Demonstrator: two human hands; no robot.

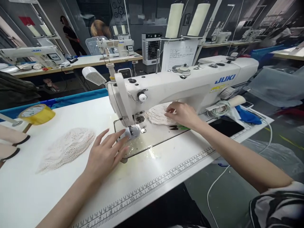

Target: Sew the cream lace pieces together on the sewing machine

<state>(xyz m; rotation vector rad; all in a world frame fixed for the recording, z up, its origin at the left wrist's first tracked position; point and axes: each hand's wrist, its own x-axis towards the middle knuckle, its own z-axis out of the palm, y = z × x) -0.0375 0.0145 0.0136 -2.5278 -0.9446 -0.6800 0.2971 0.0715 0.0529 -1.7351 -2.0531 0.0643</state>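
Note:
My left hand [104, 155] hovers with spread fingers at the front left of the needle plate [135, 132], its fingertips close to the presser foot [131, 129] of the white sewing machine [166, 85]. Under the machine's arm lies a stack of cream lace pieces [156, 115]. At that stack's right edge, my right hand [184, 114] pinches lace between thumb and fingers; the fingertips are partly hidden. Green-handled thread snips [179, 127] lie just below this hand. A second pile of lace pieces [71, 145] rests on the table, left of my left hand.
A yellow tape roll [36, 114] sits at the table's left. A printed ruler [147, 190] runs along the front edge. To the right are a dark phone-like slab [226, 126] and a coiled cable [217, 108]. Two thread cones [174, 20] stand behind the machine.

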